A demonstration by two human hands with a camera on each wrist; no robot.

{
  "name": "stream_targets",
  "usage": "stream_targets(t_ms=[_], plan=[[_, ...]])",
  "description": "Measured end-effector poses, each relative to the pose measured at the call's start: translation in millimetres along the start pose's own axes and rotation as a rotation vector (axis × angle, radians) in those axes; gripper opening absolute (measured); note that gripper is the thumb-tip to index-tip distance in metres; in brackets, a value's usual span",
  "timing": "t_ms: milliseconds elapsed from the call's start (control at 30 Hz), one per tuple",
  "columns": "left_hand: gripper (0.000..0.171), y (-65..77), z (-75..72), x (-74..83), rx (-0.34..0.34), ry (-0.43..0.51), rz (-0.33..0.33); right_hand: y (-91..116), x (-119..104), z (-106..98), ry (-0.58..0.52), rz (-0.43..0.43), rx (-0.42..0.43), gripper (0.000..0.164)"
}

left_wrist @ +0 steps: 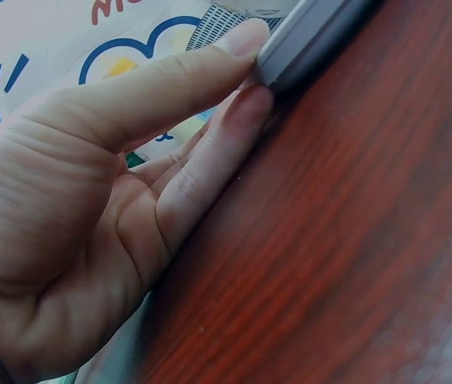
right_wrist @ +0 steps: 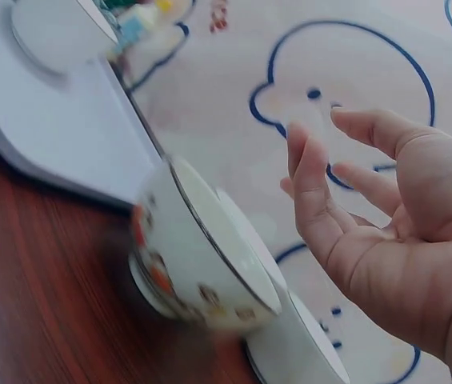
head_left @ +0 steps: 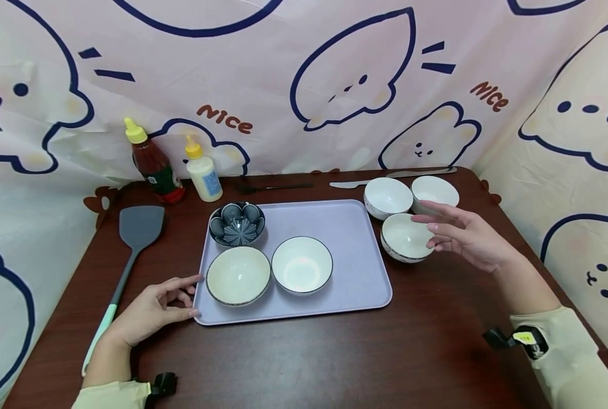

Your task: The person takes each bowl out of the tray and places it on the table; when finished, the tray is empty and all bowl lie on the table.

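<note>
My left hand (head_left: pixel 153 309) is at the left edge of a pale lilac tray (head_left: pixel 355 255); in the left wrist view its thumb and a finger pinch the tray's rim (left_wrist: pixel 278 52). On the tray sit a dark petal-shaped bowl (head_left: pixel 237 224), a cream bowl (head_left: pixel 238 275) and a white bowl with a dark rim (head_left: pixel 302 265). Over by the tray's right side, my right hand (head_left: pixel 462 236) hovers with loosely spread fingers, holding nothing. It overlaps the edge of a patterned bowl (right_wrist: pixel 194 256) in the head view. Behind that stand two more white bowls (head_left: pixel 388 196).
A grey turner (head_left: pixel 140 227) with a mint handle lies left of the tray. At the back stand a red sauce bottle (head_left: pixel 155 165) and a cream bottle (head_left: pixel 205 176) with yellow caps. A dark fork (head_left: pixel 278 187) and knives (head_left: pixel 350 184) lie along the back edge.
</note>
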State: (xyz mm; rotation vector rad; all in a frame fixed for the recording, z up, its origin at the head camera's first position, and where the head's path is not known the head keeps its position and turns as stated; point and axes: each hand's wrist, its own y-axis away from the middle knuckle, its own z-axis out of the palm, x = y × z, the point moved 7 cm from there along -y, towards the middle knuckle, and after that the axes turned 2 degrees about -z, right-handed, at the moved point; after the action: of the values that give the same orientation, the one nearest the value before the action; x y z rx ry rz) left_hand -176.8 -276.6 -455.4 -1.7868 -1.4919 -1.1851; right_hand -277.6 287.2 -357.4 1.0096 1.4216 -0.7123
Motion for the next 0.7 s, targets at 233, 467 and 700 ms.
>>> stream_targets(t_ms=[233,467,700], plan=[[0.065,-0.1,-0.3,0.6,0.007,-0.021,0.012,-6.2,-11.6,43.3,-0.031,-0.041,-0.108,0.057],[0.065,-0.8,-0.7,-1.2,0.009,-0.024,0.007,-15.1,-10.4,83.4,0.048,-0.001,-0.148,0.060],[0.063,0.7,1.1,2.7,0.001,0.010,0.021,-22.9,-4.1,123.5,0.051,0.009,-0.238,0.061]])
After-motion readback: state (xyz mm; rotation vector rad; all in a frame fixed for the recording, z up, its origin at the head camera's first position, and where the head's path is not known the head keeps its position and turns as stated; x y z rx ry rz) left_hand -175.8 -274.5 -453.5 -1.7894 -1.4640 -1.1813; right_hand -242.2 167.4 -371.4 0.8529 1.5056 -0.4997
